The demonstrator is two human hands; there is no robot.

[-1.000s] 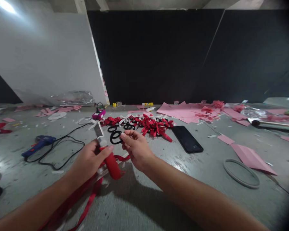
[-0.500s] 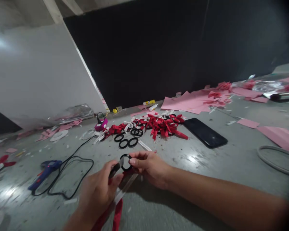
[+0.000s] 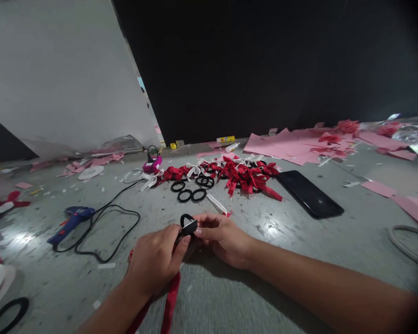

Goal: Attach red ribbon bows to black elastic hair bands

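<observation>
Hands meet at near centre of the grey floor (image 3: 299, 260). Left hand (image 3: 156, 260) is closed, thumb and fingers pinching a short dark flat piece that is pressed against a small black hair tie (image 3: 187, 221); whether that piece is a blade, a strip or a clip cannot be told. Right hand (image 3: 223, 236) pinches the same hair tie from the right side, fingertips touching the left thumb. The tie is held just off the floor, between the two hands.

A red ribbon (image 3: 170, 297) trails from under the left hand toward the near edge; whether it is gripped or only lying beneath the palm cannot be told.

Further off, centre: three loose black hair ties (image 3: 188, 192) lie side by side, and just beyond them a heap of red bows (image 3: 244, 176) mixed with white ribbon. A black phone (image 3: 310, 198) lies face up right of the heap. Left: a blue glue gun (image 3: 73, 218) with its black cord (image 3: 107, 232) looped on the floor. Far right: pink paper sheets (image 3: 292, 146).

Judgement on step: fitting something onto a single tie, mid-way through one piece, since the finished-looking bows sit in the pile and bare ties wait beside it. Next move probably calls for a steady pinch from both hands so the tie does not twist, and for the ribbon to be brought up to the join without slipping loose.
</observation>
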